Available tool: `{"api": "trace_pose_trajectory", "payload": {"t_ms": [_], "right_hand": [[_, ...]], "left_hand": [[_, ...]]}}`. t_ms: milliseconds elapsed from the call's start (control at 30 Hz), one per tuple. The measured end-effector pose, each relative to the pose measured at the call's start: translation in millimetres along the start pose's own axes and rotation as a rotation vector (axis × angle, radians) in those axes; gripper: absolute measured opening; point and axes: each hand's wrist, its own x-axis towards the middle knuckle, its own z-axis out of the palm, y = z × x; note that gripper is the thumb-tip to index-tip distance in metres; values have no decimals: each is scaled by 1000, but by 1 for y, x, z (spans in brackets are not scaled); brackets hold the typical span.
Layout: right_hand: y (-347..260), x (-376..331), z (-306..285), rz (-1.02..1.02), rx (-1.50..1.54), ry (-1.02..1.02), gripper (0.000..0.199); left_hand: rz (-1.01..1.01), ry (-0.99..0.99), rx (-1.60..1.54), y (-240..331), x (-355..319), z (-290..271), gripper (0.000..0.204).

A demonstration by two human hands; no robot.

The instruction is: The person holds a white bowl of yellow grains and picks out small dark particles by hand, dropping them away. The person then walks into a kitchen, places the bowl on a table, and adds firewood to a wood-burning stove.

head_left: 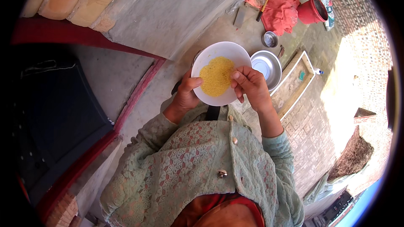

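The person holds a white plate [219, 50] up in front of the chest, and a flat heap of small yellow grains [216, 76] lies spread across its middle. The work looks to be a sorting or picking-over of the grains, and by how they lie it seems well short of done: the heap is whole and in one patch, with bare white rim all round it and no separate pile set aside on the plate that can be made out.

The left hand [185, 94] clasps the near-left edge of the plate, thumb curled over the rim and onto the upper face just beside the grains, the other fingers hidden beneath; it is closed firmly on the plate and bears its weight. The right hand [250, 85] sits at the near-right edge, its fingers bent and drawn close together, the fingertips over the right border of the heap. Whether they pinch a grain or only touch the heap is too small to tell.

Beyond the right hand, on the ground, stands a steel bowl [269, 65], and further off a smaller steel cup [269, 39], a red cloth [280, 6] and a red pot [312, 11]. To the right of that hand runs a shallow brick drain [294, 85].
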Motion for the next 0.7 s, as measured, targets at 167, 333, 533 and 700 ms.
{"api": "trace_pose_trajectory", "payload": {"t_ms": [167,333,533,700], "right_hand": [[2,2,-1,-109,-410,102,13],[23,11,6,-590,-1114,187,9],[33,12,14,-477,-1285,211,7],[15,10,10,-487,-966,164,6]], "left_hand": [[0,14,23,1,1,2,72],[-12,26,64,-2,1,2,72],[-20,-28,22,-4,3,-4,69],[-37,-1,-3,-3,2,-2,69]]}}
